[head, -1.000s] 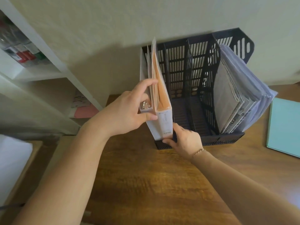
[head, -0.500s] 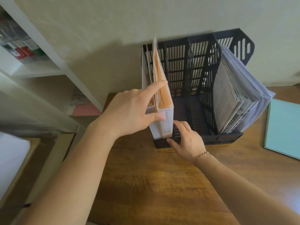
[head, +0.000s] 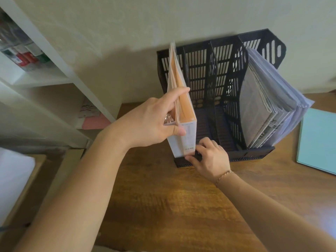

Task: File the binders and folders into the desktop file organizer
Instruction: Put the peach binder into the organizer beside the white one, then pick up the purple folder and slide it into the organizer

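A black slatted desktop file organizer [head: 225,70] stands against the wall on the wooden desk. A white binder [head: 183,140] with orange pages stands upright in its leftmost slot. My left hand [head: 154,122] grips the binder near its spine top, thumb on the spine and fingers over the open edge. My right hand [head: 209,157] holds the organizer's low front rim beside the binder's bottom corner. The rightmost slot holds a stack of clear-sleeved papers [head: 269,110]. A teal folder [head: 320,139] lies flat on the desk at the right.
The two middle slots of the organizer hold nothing. A white shelf unit [head: 45,66] with small items stands at the left, with a pink folder [head: 94,122] on a lower shelf. The wooden desk [head: 172,206] extends toward me.
My left hand has closed back onto the binder's spine after briefly opening. The binder sits upright in the left slot. My right hand stays at the organizer's front rim.
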The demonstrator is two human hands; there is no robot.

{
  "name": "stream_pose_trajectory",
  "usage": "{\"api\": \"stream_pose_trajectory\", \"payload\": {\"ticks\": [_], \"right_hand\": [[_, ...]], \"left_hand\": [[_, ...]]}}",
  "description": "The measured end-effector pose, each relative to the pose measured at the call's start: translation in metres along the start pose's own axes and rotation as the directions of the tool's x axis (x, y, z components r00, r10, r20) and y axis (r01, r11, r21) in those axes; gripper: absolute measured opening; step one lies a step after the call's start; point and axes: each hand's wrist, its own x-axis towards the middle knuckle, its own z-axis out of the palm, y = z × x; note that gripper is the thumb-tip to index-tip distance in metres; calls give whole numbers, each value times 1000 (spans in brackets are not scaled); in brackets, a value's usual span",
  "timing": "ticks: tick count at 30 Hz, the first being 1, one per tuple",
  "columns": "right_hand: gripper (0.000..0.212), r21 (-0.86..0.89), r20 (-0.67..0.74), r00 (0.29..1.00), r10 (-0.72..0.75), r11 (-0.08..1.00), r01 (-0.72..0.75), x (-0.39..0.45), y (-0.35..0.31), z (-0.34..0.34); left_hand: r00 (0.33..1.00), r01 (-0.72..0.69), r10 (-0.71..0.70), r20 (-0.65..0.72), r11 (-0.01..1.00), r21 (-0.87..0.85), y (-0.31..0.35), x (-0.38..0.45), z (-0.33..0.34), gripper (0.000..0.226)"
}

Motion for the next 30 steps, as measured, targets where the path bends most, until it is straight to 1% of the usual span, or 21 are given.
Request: {"api": "stream_pose_trajectory", "payload": {"ticks": [1, 3, 5, 6, 8, 10, 14, 16, 19, 20, 21, 22, 23, 24, 25, 26, 27, 28, 29, 30], "right_hand": [[39, -3, 22, 1000, -1, 1000, 1, 1, 0, -2], [42, -4, 53, 999, 1, 1000, -1, 1, -1, -4], [47, -3, 83, 997, 2, 1000, -2, 0, -2, -5], [52, 2, 102, 995, 9, 1000, -9, -1, -3, -5], [65, 30, 122, 992, 36, 999, -40, 0, -2, -5], [73, 60, 139, 988, 63, 996, -72, 3, -2, -6], [75, 64, 170, 984, 51, 996, -63, 3, -2, -10], [75, 71, 169, 985, 46, 996, -58, 2, -1, -10], [75, 105, 125, 992, 29, 994, -42, -1, -2, -9], [76, 134, 95, 995, 15, 991, -28, -3, -2, -10], [75, 170, 62, 998, -5, 985, -5, -8, -2, -12], [73, 208, 28, 999, -29, 978, 22, -16, -2, -16], [69, 241, -7, 999, -51, 969, 52, -25, 0, -21], [64, 263, -42, 997, -71, 962, 80, -36, 6, -26], [59, 265, -77, 993, -84, 959, 102, -48, 13, -32], [54, 249, -107, 991, -85, 962, 110, -59, 23, -37], [51, 227, -129, 989, -72, 969, 101, -70, 35, -42], [49, 211, -143, 989, -49, 974, 78, -80, 47, -47], [47, 201, -152, 988, -16, 979, 46, -88, 59, -54], [45, 194, -156, 987, 26, 981, 5, -97, 71, -62]], "left_hand": [[1000, -11, 12, -19, 998, 54, 2, -2, 0, 92], [996, -35, 54, -74, 970, 241, 3, -4, 1, 95], [982, -62, 135, -132, 891, 449, 3, -5, 1, 96], [972, -73, 177, -153, 852, 519, 3, -6, 1, 96], [958, -83, 228, -174, 801, 593, 2, -8, 1, 95], [952, -78, 242, -188, 786, 614, 1, -9, 2, 94], [946, -61, 232, -225, 811, 582, 3, -13, 5, 96], [953, -42, 196, -230, 839, 542, 5, -15, 4, 99], [974, 3, 112, -197, 863, 505, 7, -20, -1, 102], [972, 11, 107, -208, 869, 495, 6, -22, -2, 102], [961, 9, 125, -247, 878, 478, 5, -24, -3, 99], [933, -3, 165, -319, 893, 451, 2, -27, 0, 92], [875, -30, 223, -429, 910, 413, -1, -30, 5, 81], [761, -78, 300, -575, 923, 378, -5, -33, 13, 67], [589, -132, 363, -722, 925, 357, -7, -36, 24, 52], [416, -183, 391, -821, 920, 346, -5, -37, 38, 38], [291, -240, 404, -867, 908, 343, 1, -37, 55, 28], [236, -307, 429, -872, 884, 352, 11, -35, 74, 24], [239, -376, 466, -852, 853, 361, 26, -31, 95, 24], [267, -446, 504, -821, 820, 359, 42, -24, 115, 25]]}}
